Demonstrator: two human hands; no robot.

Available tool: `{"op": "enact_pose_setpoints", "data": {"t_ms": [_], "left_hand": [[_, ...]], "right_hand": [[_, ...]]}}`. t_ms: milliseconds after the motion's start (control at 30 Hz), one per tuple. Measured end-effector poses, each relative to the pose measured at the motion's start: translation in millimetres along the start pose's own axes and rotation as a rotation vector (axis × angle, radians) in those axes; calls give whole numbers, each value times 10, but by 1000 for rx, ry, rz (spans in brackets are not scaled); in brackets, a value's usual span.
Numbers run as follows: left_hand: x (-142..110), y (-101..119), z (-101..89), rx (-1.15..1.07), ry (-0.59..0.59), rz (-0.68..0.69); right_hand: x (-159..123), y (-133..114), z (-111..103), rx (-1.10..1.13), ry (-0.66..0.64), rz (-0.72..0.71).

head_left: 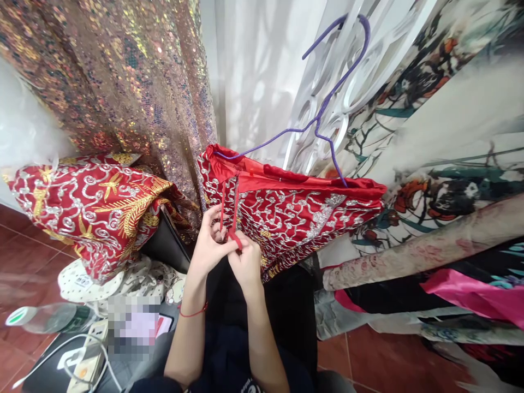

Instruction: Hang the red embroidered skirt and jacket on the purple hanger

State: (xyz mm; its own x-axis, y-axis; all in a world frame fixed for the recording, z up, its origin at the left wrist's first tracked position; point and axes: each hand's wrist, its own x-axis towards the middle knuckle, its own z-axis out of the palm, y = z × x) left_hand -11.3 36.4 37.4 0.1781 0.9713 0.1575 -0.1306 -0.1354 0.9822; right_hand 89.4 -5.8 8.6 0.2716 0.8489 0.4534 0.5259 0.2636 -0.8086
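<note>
A red skirt-like garment (295, 218) with silver and gold embroidery hangs in front of me from a purple wire hanger (318, 117). Two strands of a narrow red ribbon (235, 204) run down from its waistband to my hands. My left hand (208, 245) is closed on the ribbon, its fingers bent around the strands. Close beside it, my right hand (246, 261) pinches a loop of the same ribbon between thumb and fingers. The hands nearly touch, and their fingers partly hide how the ribbon crosses.
Another red embroidered piece (98, 207) drapes over a dark support at left, beside a sequined curtain (123, 71). Below are a plastic bottle (49, 318), a power strip (88, 355) and a white cable. White openwork (352, 93) holds the hanger; printed fabrics (409, 245) lie right.
</note>
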Motion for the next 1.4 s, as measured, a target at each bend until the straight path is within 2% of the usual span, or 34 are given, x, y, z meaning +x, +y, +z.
{"op": "enact_pose_setpoints", "data": {"t_ms": [100, 167, 333, 400, 467, 567, 633, 767, 833, 900, 967, 1033, 1067, 1100, 1233, 1333, 1400], "left_hand": [[-27, -41, -2, -61, -72, 55], [-18, -107, -13, -156, -48, 69], [88, -326, -156, -335, 266, -139], [94, -352, -218, -375, 325, -176], [53, -308, -234, -301, 283, -140], [-50, -161, -160, -30, 42, -51], [-91, -72, -83, 124, -39, 7], [-44, 5, -10, 211, 16, 100], [34, 14, -27, 183, 91, 134], [140, 9, -67, 123, 232, 182], [266, -19, -112, 18, 384, 229], [395, -63, -144, -77, 464, 255], [453, -84, -151, -90, 471, 256], [502, -99, -147, -74, 457, 253], [607, -26, -45, 59, 276, 329], [648, 137, 63, 131, 117, 428], [689, 233, 107, 221, 60, 444]], "right_hand": [[13, 10, -10, 1, -11, 17], [26, 23, -25, 10, 9, 38], [55, 59, -79, 14, 50, 84], [63, 69, -91, 23, 45, 96], [66, 73, -91, 26, 43, 100], [59, 67, -87, 10, 40, 81], [56, 54, -96, -5, 17, 34], [132, 24, -172, -63, -53, -88], [234, 19, -244, -81, -40, -131], [366, 23, -342, -53, 89, -159], [501, 30, -459, 15, 342, -140], [615, 29, -571, 102, 550, -78], [662, 22, -615, 151, 568, -46], [701, 10, -645, 205, 522, -22], [831, -68, -592, 418, 110, 7], [940, -113, -429, 508, -50, 39], [1014, -132, -334, 526, -116, 62]]}}
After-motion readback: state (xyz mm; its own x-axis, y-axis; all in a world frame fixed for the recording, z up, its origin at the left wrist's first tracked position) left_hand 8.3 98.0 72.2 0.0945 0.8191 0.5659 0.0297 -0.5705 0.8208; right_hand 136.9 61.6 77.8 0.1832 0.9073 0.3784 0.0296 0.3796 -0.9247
